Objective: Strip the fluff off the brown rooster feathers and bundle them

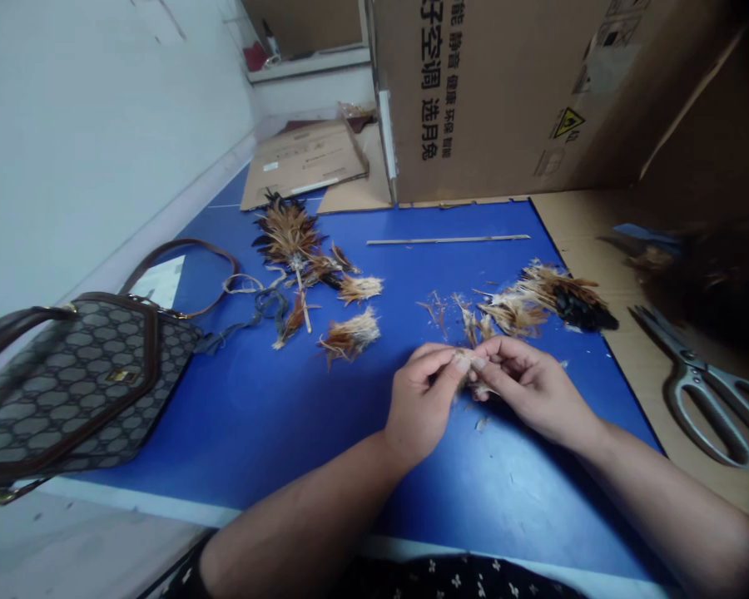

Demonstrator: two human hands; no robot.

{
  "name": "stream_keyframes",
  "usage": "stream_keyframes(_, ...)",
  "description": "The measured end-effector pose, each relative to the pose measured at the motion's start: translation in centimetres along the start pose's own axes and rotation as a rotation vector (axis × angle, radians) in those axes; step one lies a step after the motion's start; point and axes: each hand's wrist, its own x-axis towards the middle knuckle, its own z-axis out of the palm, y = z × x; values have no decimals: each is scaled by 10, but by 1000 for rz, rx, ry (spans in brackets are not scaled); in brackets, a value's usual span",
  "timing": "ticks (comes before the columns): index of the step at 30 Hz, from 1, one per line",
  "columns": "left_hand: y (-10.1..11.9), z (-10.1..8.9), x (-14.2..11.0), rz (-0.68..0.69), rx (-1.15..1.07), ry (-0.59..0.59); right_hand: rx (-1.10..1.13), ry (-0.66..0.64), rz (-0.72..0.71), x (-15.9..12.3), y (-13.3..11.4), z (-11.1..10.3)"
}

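My left hand and my right hand meet over the blue table surface, thumbs and fingertips pinched together on a small feather, mostly hidden by the fingers. Just beyond them lie loose tan feathers and a bundle of brown and black feathers. Left of my hands rest two small feather bunches with pale, fluffy ends. Farther back is a feather duster head of brown and black feathers on a thin stick.
A patterned handbag stands at the left. Scissors lie on cardboard at the right, near a dark feather pile. A thin rod lies before a big cardboard box. Blue cloth strips lie near the duster.
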Motion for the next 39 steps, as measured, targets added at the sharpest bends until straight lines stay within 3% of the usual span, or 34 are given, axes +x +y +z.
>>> stream_keyframes(12,3,-1,1,63,20,-32,-45,-84,72,-2,0,1)
stream_keyframes(21,-3,-9,5,-14,-3,213,158,-132,-33,-2,2,-13)
stream_keyframes(28,4,-3,3,94,117,84,62,-54,-17,1,2,-9)
stream_keyframes(39,4,0,0,22,23,22,110,-9,8,1,-3,-2)
